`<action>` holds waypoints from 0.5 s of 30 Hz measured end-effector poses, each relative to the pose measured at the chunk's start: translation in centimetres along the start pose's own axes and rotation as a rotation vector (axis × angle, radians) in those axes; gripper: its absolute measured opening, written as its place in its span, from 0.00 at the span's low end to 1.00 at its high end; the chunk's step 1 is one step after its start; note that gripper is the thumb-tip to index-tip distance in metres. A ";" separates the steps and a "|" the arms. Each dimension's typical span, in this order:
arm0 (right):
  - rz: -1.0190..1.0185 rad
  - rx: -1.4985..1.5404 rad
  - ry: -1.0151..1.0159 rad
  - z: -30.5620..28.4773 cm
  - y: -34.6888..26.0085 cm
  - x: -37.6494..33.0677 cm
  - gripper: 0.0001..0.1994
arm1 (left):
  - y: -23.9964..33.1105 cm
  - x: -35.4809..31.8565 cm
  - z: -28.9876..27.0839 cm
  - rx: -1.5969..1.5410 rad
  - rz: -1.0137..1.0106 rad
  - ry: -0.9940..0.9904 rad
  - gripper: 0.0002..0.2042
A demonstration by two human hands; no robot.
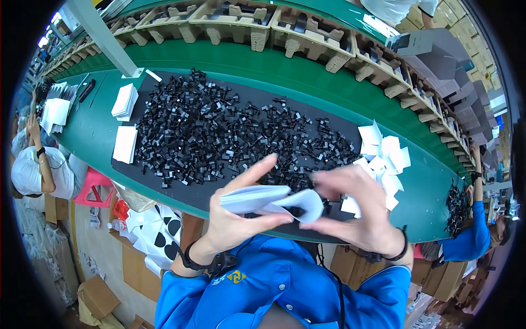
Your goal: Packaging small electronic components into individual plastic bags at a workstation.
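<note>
Over the table's near edge, my left hand (223,222) grips a stack of white paper slips (249,198) between thumb and fingers. One slip (311,205) at the right end of the stack is bent into an open curl. My right hand (364,211) pinches around that curl, its thumb at the lower edge; the fingers are slightly blurred. Beyond both hands a wide heap of small black plastic parts (197,126) covers a dark mat (183,196). To the right of the heap lies a loose pile of folded white papers (386,156).
Two neat stacks of white slips (125,143) sit left of the heap, near a metal post (104,38). Moulded pulp trays (230,16) line the green conveyor (241,55) behind. Co-workers sit at left (38,172) and right (466,233). Cardboard boxes (98,296) stand below.
</note>
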State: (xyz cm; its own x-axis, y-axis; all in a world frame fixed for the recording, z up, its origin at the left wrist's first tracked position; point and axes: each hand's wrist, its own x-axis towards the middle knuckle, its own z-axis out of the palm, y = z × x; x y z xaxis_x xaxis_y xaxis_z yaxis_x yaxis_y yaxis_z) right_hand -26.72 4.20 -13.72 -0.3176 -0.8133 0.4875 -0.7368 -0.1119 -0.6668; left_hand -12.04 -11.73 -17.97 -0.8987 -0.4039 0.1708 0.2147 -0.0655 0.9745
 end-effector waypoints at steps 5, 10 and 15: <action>-0.169 0.114 0.047 1.9 3.4 -0.7 0.20 | -0.3 0.3 0.6 -0.039 -0.055 -0.026 0.30; -0.372 -0.223 0.013 0.9 4.8 -0.6 0.23 | -1.3 1.8 0.6 -0.246 -0.283 0.037 0.26; -0.541 -0.552 -0.111 -0.3 4.3 -0.5 0.24 | -1.9 1.8 -0.3 -0.318 -0.358 -0.017 0.19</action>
State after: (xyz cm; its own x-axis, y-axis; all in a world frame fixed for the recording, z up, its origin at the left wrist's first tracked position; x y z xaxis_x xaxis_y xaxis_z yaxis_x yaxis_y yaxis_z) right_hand -29.92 4.25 -16.69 0.2105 -0.7823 0.5863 -0.9719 -0.2323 0.0389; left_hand -13.96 -12.61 -19.51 -0.9429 -0.2904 -0.1631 -0.0060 -0.4749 0.8800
